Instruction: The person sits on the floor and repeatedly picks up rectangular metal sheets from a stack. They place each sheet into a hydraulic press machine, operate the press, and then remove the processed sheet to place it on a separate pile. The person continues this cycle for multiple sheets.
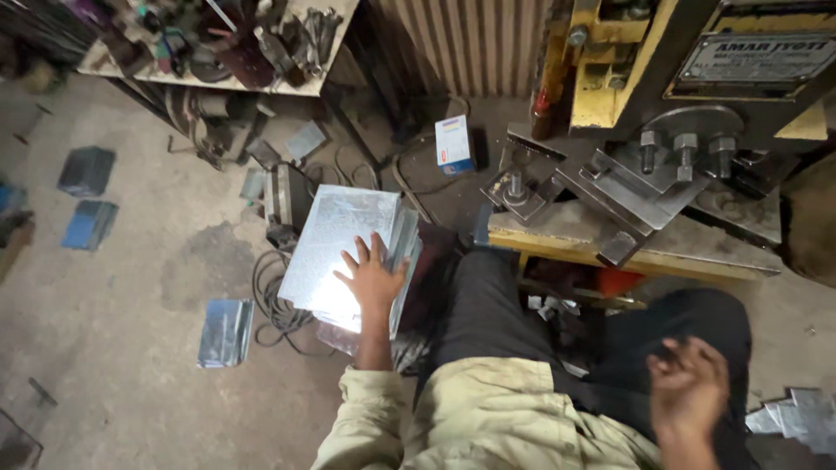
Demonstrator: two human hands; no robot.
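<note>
Left hand (373, 277) spread flat on top of sheet-metal stack (335, 244), right hand (688, 387) blurred, grip unclear

The stack of sheets (344, 252) under the left hand (373, 280) is galvanised metal, smooth, with a mottled spangle and a bright glare near the fingers. At nine o'clock from it the floor (131, 261) is rough, matt concrete, stained dark. At two o'clock the press (636, 174) is heavy steel: yellow paint chipped and grimy, bare grey plates and bolts dull. At twelve o'clock a small box (455, 144) looks like glossy card. The right hand (688, 383) rests against dark matt cloth; the sleeve (366, 418) is pale woven cloth.
</note>
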